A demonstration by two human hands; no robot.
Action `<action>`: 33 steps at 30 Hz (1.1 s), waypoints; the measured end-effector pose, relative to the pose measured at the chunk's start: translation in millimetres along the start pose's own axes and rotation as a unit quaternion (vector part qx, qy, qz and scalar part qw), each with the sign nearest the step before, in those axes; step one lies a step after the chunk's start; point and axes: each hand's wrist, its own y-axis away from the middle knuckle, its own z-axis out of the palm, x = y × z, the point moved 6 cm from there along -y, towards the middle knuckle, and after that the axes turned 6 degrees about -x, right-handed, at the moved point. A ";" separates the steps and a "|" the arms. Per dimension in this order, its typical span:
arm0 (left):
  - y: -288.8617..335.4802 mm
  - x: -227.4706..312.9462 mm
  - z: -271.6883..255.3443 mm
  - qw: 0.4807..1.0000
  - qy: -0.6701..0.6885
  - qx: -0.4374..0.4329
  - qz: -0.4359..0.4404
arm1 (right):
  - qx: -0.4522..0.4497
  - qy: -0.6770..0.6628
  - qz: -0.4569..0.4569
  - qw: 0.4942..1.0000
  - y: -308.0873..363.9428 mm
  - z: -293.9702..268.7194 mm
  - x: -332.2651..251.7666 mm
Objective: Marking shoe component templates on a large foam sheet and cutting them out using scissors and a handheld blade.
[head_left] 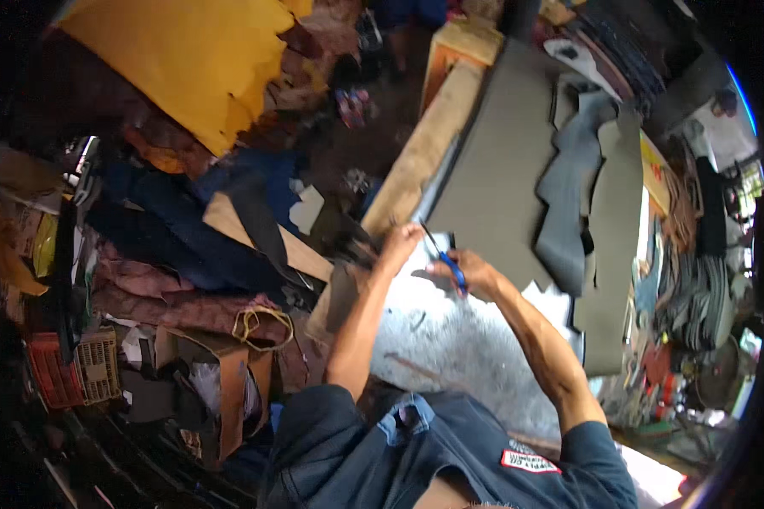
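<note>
My right hand [474,273] is closed around the blue handles of a pair of scissors [452,268], whose dark narrow blades point up and left. Close to the blade tips, my left hand [404,243] has its fingers curled together in a pinch; what lies between them is too blurred to make out. Both hands are above the near end of a large grey-green sheet [501,182], by its left edge. Under my forearms is a worn, whitish-grey table top [463,339]. A darker grey offcut [569,195] with a jagged edge lies on the sheet.
A wooden beam [424,165] runs along the table's left side. Left of it are a pale wooden board [263,237], dark cloth, an open cardboard box [232,399] and a red crate [55,369]. A yellow sheet [187,59] spreads at upper left. Stacked material [705,288] stands at right.
</note>
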 end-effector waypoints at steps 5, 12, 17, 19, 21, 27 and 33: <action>8.1 8.6 5.3 0.998 0.069 0.002 0.003 | 0.010 0.018 0.040 0.999 2.6 -1.1 3.4; -3.5 10.5 3.0 0.998 0.064 -0.015 0.006 | 0.013 0.029 0.059 0.998 -12.6 -6.6 9.1; -9.4 10.9 -3.4 0.998 0.043 0.036 0.043 | 0.019 0.011 0.025 0.999 -9.0 -6.8 3.5; -7.0 13.9 2.9 0.998 0.031 0.033 0.032 | 0.032 0.047 0.027 0.998 -4.6 -12.0 6.5; -7.8 6.3 -0.2 0.986 -0.036 0.078 0.143 | 0.028 0.058 0.032 0.997 -1.5 -3.0 2.5; -3.2 -2.1 11.9 0.999 -0.014 0.033 0.036 | -0.035 0.051 0.059 0.996 10.6 4.7 26.4; -15.9 -55.0 -34.8 0.956 -0.092 0.096 0.263 | -0.111 0.039 -0.023 0.993 2.3 28.7 -17.0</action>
